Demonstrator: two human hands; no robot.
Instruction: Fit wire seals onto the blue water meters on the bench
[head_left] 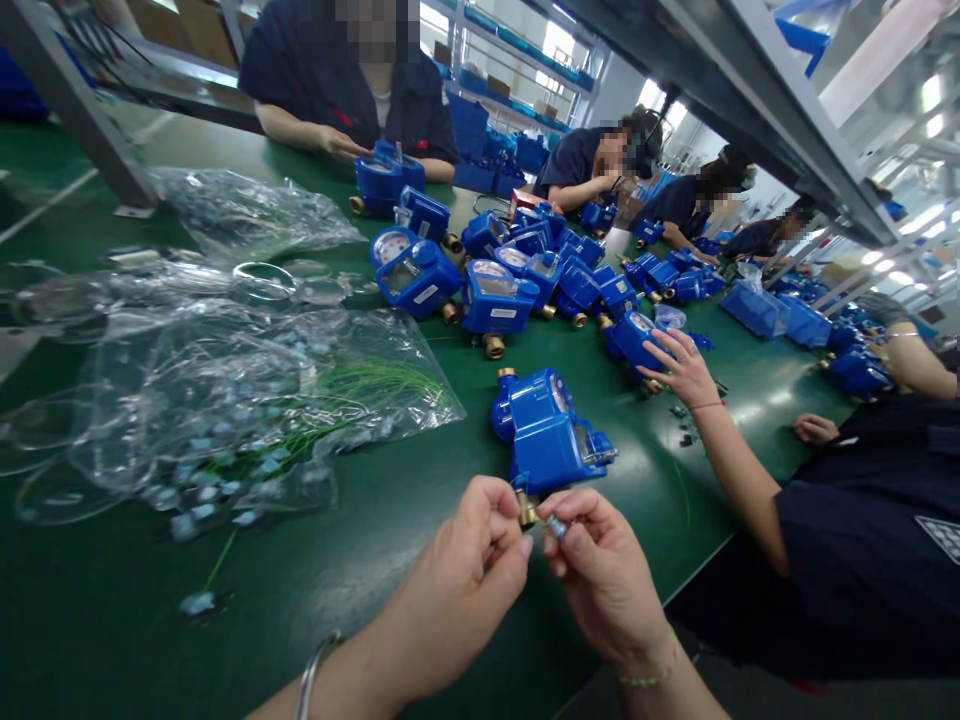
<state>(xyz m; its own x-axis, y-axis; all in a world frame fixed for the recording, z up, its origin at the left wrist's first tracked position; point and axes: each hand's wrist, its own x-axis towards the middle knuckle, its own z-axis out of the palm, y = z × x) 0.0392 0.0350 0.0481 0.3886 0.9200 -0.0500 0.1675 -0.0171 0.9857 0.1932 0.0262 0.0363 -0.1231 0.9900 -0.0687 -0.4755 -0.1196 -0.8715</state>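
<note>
In front of me a blue water meter (551,425) lies on the green table, its near brass threaded end (527,510) between my two hands. My right hand (604,570) pinches a small pale-blue seal tag (556,526) between thumb and fingers, right beside that brass end. My left hand (469,565) is closed, thumb and fingertips together at the left of the brass end; what they grip, if anything, is hidden. Left of the meter, clear plastic bags (247,400) hold many pale-blue seal tags with green wires. One loose seal tag (199,603) lies closer to me.
Many blue water meters (501,295) crowd the table beyond. At the right, a co-worker's hand (682,365) reaches to another meter (634,340). Across the table a person (349,100) sits behind a meter. A metal post (82,110) stands at left; blue bins (757,305) stand farther right.
</note>
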